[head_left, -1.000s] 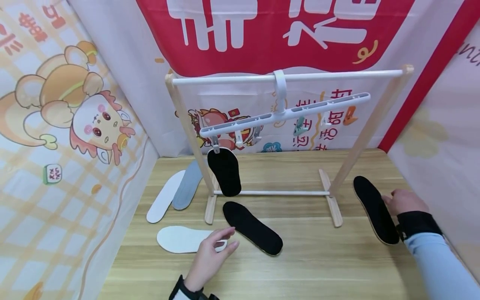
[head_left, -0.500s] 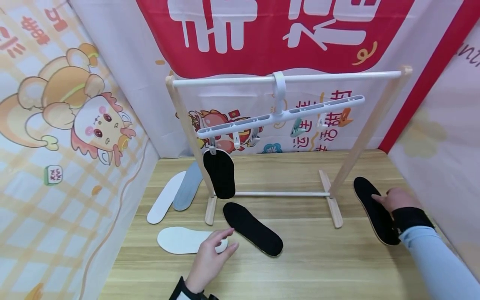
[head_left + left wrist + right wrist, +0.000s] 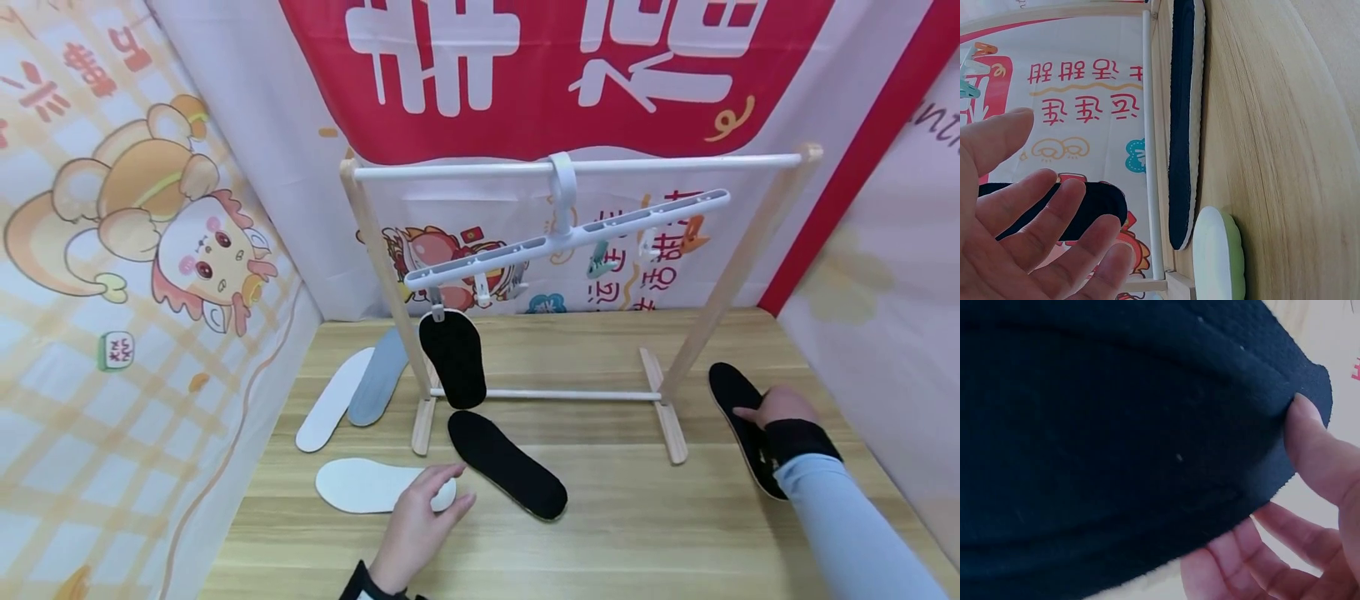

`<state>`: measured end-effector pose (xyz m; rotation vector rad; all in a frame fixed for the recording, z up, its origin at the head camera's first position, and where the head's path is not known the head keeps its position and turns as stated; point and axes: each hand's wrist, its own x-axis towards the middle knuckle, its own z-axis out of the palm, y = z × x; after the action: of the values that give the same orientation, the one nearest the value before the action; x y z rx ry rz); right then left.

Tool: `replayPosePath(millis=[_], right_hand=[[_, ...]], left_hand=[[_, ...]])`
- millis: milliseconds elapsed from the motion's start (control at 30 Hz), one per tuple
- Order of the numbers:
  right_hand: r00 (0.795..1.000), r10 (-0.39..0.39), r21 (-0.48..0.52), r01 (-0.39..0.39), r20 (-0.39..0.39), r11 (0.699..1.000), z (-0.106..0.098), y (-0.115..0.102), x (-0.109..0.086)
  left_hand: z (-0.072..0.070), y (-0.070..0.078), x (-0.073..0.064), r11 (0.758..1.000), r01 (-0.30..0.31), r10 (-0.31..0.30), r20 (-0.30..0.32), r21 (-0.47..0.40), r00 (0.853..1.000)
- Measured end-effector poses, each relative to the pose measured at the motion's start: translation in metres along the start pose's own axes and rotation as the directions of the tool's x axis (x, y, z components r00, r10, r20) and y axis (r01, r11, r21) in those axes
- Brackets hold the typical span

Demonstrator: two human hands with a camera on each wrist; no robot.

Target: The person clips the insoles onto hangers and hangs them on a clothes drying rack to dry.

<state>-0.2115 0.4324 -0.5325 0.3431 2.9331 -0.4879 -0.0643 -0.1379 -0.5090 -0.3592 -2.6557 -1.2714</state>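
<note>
On the right of the head view, my right hand pinches a black insole by its edge. The right wrist view shows the thumb on top of that insole and the other fingers beneath it. My left hand has relaxed fingers and holds nothing, above the right end of a white insole. Beside it on the table lies another black insole. One more black insole hangs from a clip at the left end of the white hanger.
The hanger hooks over the top bar of a wooden-legged rack, and tilts down to the left. Several clips, including a green clip and an orange clip, sit along it. A white insole and a grey insole lie at left.
My right hand has moved left onto the black insole, its thumb now over the top. The hanging insole and hanger sway slightly. My left hand has stayed in place.
</note>
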Motion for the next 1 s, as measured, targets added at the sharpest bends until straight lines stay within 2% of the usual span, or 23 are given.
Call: replayPosePath(millis=[233,300,433,533,700,867,1000], right_hand=[[0.998,0.05,0.088,-0.055,0.048,0.995,-0.001,-0.001,-0.005],[0.996,0.053,0.121,-0.061,0.073,0.991,-0.002,-0.001,-0.007],[0.993,0.089,0.18,-0.101,0.071,0.979,-0.005,-0.001,-0.015],[0.992,0.123,0.22,-0.125,0.027,0.967,-0.008,-0.003,-0.023],[0.986,0.136,0.282,-0.104,-0.098,0.954,-0.014,-0.009,-0.04],[0.963,0.188,0.402,-0.098,-0.192,0.911,-0.027,-0.02,-0.069],[0.94,0.247,0.473,-0.112,-0.235,0.874,-0.038,-0.033,-0.094]], left_hand=[[-0.001,-0.003,-0.002,1.0,-0.023,0.024,-0.026,0.017,0.999],[-0.002,-0.004,-0.003,1.0,-0.022,0.023,-0.027,0.021,0.999],[-0.002,-0.006,-0.005,1.0,-0.004,0.004,-0.02,0.01,1.0],[-0.002,-0.007,-0.006,1.0,0.011,-0.011,-0.015,0.003,1.0],[-0.004,-0.007,-0.006,0.999,0.039,-0.039,-0.006,-0.017,0.999],[-0.006,-0.006,-0.007,0.997,0.062,-0.062,0.002,-0.036,0.998],[-0.007,-0.004,-0.008,0.998,0.058,-0.058,0.0,-0.027,0.998]])
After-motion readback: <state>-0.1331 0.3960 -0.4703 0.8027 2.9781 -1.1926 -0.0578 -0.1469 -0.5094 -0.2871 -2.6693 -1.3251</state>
